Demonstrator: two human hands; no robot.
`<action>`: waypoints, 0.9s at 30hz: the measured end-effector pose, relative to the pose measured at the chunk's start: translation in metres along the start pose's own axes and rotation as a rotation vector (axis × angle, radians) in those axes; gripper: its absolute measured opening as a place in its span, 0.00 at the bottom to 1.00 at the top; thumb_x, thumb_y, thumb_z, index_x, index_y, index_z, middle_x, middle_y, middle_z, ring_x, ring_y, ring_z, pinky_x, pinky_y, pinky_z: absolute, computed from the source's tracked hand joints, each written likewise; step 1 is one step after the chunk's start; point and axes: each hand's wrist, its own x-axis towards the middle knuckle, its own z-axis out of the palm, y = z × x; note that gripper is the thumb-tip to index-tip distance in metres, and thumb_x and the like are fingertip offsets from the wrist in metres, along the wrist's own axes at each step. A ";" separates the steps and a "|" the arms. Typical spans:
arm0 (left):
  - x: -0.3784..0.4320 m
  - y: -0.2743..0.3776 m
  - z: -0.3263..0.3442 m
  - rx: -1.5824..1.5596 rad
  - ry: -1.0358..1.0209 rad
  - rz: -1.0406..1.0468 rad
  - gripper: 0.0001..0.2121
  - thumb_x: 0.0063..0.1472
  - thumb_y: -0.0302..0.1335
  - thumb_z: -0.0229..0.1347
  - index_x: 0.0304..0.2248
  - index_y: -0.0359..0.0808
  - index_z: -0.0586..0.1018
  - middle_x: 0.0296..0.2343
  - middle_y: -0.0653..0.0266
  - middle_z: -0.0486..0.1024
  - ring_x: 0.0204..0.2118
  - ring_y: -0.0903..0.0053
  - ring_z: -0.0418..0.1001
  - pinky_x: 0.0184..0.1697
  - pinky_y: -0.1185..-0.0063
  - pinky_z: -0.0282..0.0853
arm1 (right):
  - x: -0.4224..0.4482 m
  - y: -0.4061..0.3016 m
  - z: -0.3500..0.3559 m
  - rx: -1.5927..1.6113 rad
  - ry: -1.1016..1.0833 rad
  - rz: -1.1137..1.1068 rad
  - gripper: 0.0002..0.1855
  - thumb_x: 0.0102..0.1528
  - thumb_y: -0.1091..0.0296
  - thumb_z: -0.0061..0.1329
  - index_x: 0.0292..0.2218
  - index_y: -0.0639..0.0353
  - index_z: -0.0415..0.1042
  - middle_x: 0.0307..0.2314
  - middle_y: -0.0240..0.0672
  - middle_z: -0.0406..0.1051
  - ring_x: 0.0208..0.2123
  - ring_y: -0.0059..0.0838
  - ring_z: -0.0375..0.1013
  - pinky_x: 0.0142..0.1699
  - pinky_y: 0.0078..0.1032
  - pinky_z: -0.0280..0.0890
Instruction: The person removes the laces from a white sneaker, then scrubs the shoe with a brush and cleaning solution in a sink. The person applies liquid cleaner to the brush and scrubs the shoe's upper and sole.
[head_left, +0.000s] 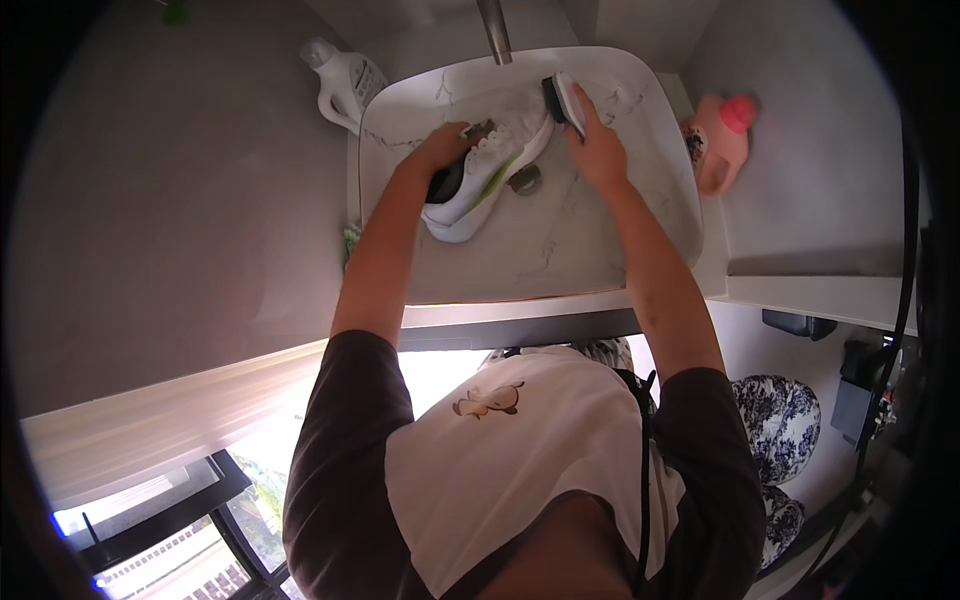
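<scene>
A white sneaker (491, 176) with a yellow-green stripe lies tilted in the marbled washbasin (592, 247). My left hand (448, 146) grips it around the tongue and collar, with the fingers partly hidden by the shoe. In my right hand (600, 150) is a scrubbing brush (566, 103) with a white back and dark bristles. Its bristles face the sneaker's toe, at the right of the basin; whether they touch it I cannot tell. Beside the sole shows the round drain (525, 180). Shallow water seems to cover the basin floor.
A metal faucet (495, 34) reaches over the basin's back rim. To the left stands a white detergent bottle (345, 82), and to the right a pink jug (721, 142) with a red cap. Walls rise close on both sides. A dark cable (904, 247) hangs at far right.
</scene>
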 end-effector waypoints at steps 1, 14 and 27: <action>-0.004 0.007 0.003 -0.015 -0.005 -0.034 0.25 0.63 0.47 0.55 0.47 0.32 0.77 0.46 0.48 0.77 0.48 0.55 0.75 0.51 0.67 0.67 | -0.001 -0.003 0.001 -0.002 0.008 -0.038 0.38 0.59 0.65 0.46 0.66 0.30 0.49 0.32 0.51 0.76 0.35 0.51 0.76 0.44 0.40 0.69; -0.038 0.079 0.032 0.289 0.055 -0.167 0.40 0.59 0.47 0.59 0.64 0.43 0.53 0.54 0.48 0.70 0.56 0.56 0.69 0.58 0.66 0.65 | 0.016 0.007 0.030 0.155 0.079 -0.237 0.32 0.60 0.62 0.46 0.63 0.49 0.55 0.44 0.51 0.69 0.43 0.51 0.73 0.50 0.39 0.66; -0.017 0.049 0.043 0.225 0.091 -0.073 0.46 0.53 0.51 0.63 0.65 0.47 0.52 0.52 0.48 0.71 0.54 0.57 0.71 0.55 0.65 0.67 | 0.045 -0.001 0.048 -0.499 -0.068 -0.442 0.25 0.63 0.54 0.44 0.58 0.47 0.57 0.40 0.52 0.72 0.36 0.56 0.75 0.43 0.45 0.70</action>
